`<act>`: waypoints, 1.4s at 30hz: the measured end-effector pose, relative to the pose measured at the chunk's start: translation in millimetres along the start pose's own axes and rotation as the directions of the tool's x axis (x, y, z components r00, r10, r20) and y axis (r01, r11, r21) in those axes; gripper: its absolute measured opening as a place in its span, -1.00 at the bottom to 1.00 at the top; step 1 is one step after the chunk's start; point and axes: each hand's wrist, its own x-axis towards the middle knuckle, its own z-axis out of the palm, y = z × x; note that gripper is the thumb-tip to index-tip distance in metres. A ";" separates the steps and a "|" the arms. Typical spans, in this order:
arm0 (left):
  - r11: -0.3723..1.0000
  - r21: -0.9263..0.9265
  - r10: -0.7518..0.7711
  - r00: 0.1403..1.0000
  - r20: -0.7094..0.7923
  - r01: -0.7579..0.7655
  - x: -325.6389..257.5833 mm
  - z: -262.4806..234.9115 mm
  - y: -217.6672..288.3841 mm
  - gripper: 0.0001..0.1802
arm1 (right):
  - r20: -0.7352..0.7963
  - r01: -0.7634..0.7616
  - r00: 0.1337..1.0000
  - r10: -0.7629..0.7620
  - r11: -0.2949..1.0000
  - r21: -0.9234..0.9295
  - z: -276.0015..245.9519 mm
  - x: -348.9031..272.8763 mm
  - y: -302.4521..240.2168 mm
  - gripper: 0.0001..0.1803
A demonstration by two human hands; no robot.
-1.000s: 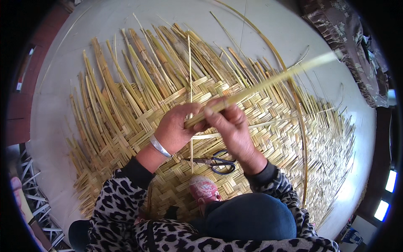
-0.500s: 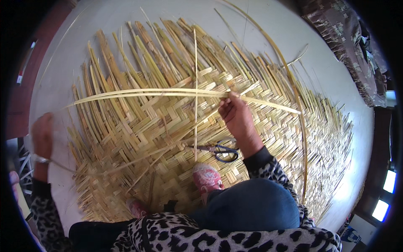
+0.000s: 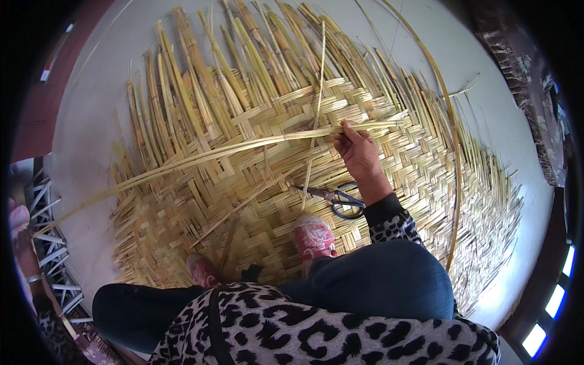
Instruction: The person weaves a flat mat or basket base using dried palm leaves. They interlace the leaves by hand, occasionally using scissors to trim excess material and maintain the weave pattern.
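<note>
Pale split-cane strips (image 3: 243, 143) stretch across the woven mat (image 3: 255, 194), raised above it. My right hand (image 3: 360, 155) is closed, pinching them near their right end. Their left part runs toward the picture's left rim. There my left hand (image 3: 25, 252) is dim and partly cut off; its fingers cannot be made out. A pair of scissors (image 3: 340, 199) with dark blue handles lies on the mat below my right hand. A thin upright-lying strip (image 3: 317, 97) passes beneath the held ones.
Uneven loose cane ends (image 3: 201, 79) fan out along the mat's far edge. A long curved strip (image 3: 451, 121) arches down the right side. My pink shoes (image 3: 313, 240) stand on the mat. A white metal rack (image 3: 55, 243) is at left, patterned fringed cloth (image 3: 523, 91) at far right.
My left hand has swung outward and down to the left rim. The held strips now slope down to the left, while my right hand keeps its pinch. The view has shifted.
</note>
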 end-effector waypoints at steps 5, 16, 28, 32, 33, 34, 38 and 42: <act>0.855 -0.406 0.321 0.944 -0.078 -0.324 -12.1 -7.1 126.7 -0.48 | 0.166 -0.074 0.983 0.076 0.997 -0.019 28.8 -8.0 27.7 -0.84; -0.123 -0.854 0.521 0.699 -0.490 -0.506 47.4 -415.3 463.1 -0.54 | 0.333 -0.211 0.917 0.220 0.975 -0.064 84.2 -34.7 65.9 -0.81; -0.261 -0.928 0.345 0.872 -0.348 -0.266 -9.7 -445.6 570.5 -0.68 | -0.030 -0.144 0.989 0.146 0.884 -0.445 2.9 -53.3 37.4 -0.65; -0.161 -0.919 0.344 0.852 -0.394 -0.360 -10.1 -455.0 585.3 -0.62 | -0.078 -0.194 0.981 0.178 0.904 -0.382 -9.5 -52.3 41.0 -0.69; -0.190 -0.907 0.307 0.855 -0.419 -0.376 -7.5 -453.9 585.0 -0.62 | -0.063 -0.201 0.980 0.191 0.911 -0.361 -8.9 -50.8 41.1 -0.69; -0.190 -0.913 0.317 0.858 -0.405 -0.361 -5.0 -451.8 583.8 -0.62 | -0.041 -0.210 0.977 0.208 0.917 -0.339 -7.7 -48.4 39.7 -0.70; -0.228 -0.914 0.606 0.686 -0.402 -0.335 14.1 -441.4 565.6 -0.64 | 0.105 -0.194 0.970 0.221 0.956 -0.220 0.0 -41.0 30.4 -0.75; -0.425 -0.900 0.806 0.491 -0.330 0.094 12.7 -440.4 538.7 -0.75 | 0.141 -0.169 0.971 0.194 0.970 -0.174 11.0 -40.4 25.5 -0.79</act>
